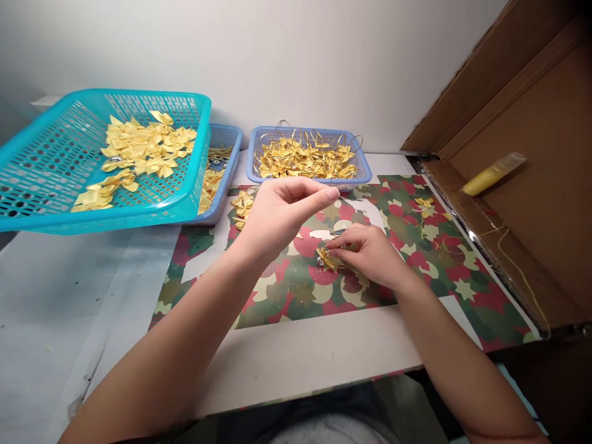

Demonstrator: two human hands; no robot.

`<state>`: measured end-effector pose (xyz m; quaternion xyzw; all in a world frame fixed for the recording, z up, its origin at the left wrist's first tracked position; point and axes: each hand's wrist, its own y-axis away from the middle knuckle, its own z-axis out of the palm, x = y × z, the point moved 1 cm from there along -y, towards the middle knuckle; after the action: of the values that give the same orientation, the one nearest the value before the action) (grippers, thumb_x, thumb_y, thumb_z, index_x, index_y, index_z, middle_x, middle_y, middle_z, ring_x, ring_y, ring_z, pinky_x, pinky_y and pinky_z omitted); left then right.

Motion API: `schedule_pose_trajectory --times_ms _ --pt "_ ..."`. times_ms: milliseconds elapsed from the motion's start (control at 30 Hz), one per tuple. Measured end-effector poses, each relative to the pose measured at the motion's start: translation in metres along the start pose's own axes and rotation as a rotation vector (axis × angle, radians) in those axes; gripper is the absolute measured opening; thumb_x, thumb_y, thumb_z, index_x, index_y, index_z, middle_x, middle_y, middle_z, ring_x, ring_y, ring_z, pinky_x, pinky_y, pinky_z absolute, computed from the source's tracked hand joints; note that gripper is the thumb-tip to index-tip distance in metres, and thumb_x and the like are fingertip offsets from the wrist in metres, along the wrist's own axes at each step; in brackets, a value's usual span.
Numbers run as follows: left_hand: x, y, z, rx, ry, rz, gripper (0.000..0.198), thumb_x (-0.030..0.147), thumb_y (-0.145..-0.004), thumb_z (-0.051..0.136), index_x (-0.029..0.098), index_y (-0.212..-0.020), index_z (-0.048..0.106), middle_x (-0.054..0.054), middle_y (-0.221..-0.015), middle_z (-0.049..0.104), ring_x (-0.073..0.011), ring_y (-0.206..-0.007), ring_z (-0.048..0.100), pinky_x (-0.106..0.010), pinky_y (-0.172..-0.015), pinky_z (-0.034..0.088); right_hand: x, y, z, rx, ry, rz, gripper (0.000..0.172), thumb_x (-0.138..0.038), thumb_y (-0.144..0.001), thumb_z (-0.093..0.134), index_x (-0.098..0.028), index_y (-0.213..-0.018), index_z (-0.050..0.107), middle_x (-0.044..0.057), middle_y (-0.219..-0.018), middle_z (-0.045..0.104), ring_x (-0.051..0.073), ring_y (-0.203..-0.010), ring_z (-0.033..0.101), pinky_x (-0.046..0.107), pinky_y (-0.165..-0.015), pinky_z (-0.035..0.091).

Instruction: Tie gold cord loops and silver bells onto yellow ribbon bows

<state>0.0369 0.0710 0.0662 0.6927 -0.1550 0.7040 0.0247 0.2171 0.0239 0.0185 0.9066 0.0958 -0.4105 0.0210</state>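
Observation:
My left hand (289,209) is raised over the table, thumb and forefinger pinched together. A thin strand shows faintly at its fingertips; its full run I cannot make out. Lower and to the right, my right hand (370,253) is closed on a gold ribbon bow (329,261), just above the patterned sheet. A small silver bell (320,261) hangs at the bow's left side, and gold cord shows under the fingers. Behind the right fingers lies a dark pointed metal piece (340,232), partly hidden.
A turquoise basket (201,154) of yellow bows overlaps a blue basket (231,163) at the left. Another blue basket (365,169) holds corded gold bows. Loose bows (243,206) lie left, another bow (424,203) right. A yellow-filled tube (493,174) juts near the cardboard wall (531,111).

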Motion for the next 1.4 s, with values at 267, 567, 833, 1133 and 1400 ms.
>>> schedule_pose_trajectory --times_ms 267,567,833,1133,1400 --pt "-0.001 -0.002 -0.002 0.039 -0.047 -0.005 0.017 0.034 -0.072 0.077 0.019 -0.067 0.072 -0.001 -0.068 0.069 -0.0122 -0.065 0.06 -0.023 -0.056 0.045 -0.003 -0.002 0.006 -0.002 0.103 -0.006 0.013 -0.014 -0.075 0.071 -0.025 -0.074 0.077 0.0 -0.072 0.07 0.016 -0.072 0.061 0.03 -0.069 0.047" --pt "-0.004 -0.006 -0.005 0.035 -0.057 0.023 0.012 0.031 -0.076 0.073 0.02 -0.069 0.073 -0.002 -0.074 0.073 -0.014 -0.074 0.066 -0.023 -0.058 0.048 -0.004 -0.001 0.007 -0.04 0.112 -0.002 0.007 -0.017 -0.076 0.073 -0.024 -0.076 0.075 0.0 -0.076 0.073 0.018 -0.08 0.063 0.033 -0.076 0.047" --pt "-0.009 -0.008 -0.008 0.032 -0.09 0.027 0.014 0.033 -0.077 0.072 0.02 -0.071 0.073 -0.002 -0.075 0.073 -0.0143 -0.074 0.066 -0.023 -0.058 0.048 -0.001 0.001 -0.006 -0.036 -0.02 -0.006 0.012 -0.025 -0.082 0.064 -0.022 -0.088 0.074 0.002 -0.087 0.074 0.016 -0.074 0.066 0.029 -0.066 0.049" --pt "-0.006 -0.006 -0.005 0.005 -0.058 0.016 0.017 0.037 -0.077 0.071 0.021 -0.073 0.073 -0.003 -0.08 0.073 -0.0148 -0.076 0.066 -0.025 -0.061 0.049 -0.006 0.0 0.003 0.017 0.129 -0.046 0.008 -0.029 -0.08 0.07 -0.023 -0.085 0.073 0.002 -0.081 0.072 0.019 -0.079 0.06 0.033 -0.071 0.044" --pt "-0.006 -0.009 -0.026 -0.212 -0.649 -0.201 0.026 0.04 -0.075 0.066 0.019 -0.059 0.067 0.0 -0.052 0.059 -0.0137 -0.051 0.053 -0.027 -0.05 0.038 -0.009 -0.003 0.01 -0.009 0.15 -0.085 0.015 -0.016 -0.084 0.064 -0.022 -0.072 0.071 0.002 -0.077 0.068 0.02 -0.089 0.057 0.037 -0.084 0.036"
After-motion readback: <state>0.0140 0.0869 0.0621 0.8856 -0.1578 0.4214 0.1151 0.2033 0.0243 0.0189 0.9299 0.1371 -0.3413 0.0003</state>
